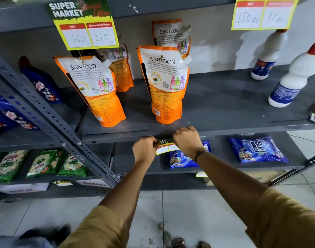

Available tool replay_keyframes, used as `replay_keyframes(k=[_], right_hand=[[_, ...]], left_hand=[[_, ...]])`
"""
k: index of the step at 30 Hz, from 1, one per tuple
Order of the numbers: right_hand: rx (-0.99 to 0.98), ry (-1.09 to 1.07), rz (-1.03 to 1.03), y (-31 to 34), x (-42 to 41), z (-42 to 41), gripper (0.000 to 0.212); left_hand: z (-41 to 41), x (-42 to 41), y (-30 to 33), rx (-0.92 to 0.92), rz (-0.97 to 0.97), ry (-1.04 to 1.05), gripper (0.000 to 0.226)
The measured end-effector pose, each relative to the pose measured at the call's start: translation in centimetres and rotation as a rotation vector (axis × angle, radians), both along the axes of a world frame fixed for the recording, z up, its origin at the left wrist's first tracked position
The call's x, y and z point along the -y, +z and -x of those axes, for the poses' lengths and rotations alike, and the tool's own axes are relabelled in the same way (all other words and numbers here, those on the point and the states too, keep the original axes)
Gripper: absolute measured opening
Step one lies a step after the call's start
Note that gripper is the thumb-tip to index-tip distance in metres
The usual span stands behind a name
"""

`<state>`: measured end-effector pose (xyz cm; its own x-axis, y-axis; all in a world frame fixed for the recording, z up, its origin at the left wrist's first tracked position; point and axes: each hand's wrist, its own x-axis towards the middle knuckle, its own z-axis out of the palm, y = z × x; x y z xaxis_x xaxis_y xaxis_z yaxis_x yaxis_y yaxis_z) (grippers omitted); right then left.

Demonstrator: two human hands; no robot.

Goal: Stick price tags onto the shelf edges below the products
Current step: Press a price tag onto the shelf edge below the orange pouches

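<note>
A small yellow and black price tag (165, 146) hangs against the front edge of the grey middle shelf (233, 130), just below an orange Santoor pouch (164, 83). My left hand (145, 149) pinches the tag's upper left corner. My right hand (187, 140) presses on its upper right corner at the shelf edge. The tag's top strip is partly hidden by my fingers. A second Santoor pouch (94, 88) stands to the left on the same shelf.
Larger price tags (85, 25) (262, 13) hang from the shelf above. White bottles (294, 77) stand at right, blue bottles (42, 83) at left. Below lie Surf Excel packs (256, 149) and green Wheel packs (42, 162). A slotted grey upright (51, 120) crosses diagonally at left.
</note>
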<state>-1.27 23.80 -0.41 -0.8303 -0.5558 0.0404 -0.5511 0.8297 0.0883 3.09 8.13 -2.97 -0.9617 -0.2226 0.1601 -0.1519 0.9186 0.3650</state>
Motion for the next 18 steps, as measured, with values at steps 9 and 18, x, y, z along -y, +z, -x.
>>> replay_keyframes(k=[9,18], right_hand=[[0.014,-0.012,-0.065,0.47,0.77,-0.05,0.015],[0.039,0.01,-0.035,0.74,0.46,0.14,0.017]], left_hand=[[1.01,-0.34,-0.36,0.037,0.002,0.063,0.018],[0.96,0.17,-0.43,0.025,0.026,0.023,0.014]])
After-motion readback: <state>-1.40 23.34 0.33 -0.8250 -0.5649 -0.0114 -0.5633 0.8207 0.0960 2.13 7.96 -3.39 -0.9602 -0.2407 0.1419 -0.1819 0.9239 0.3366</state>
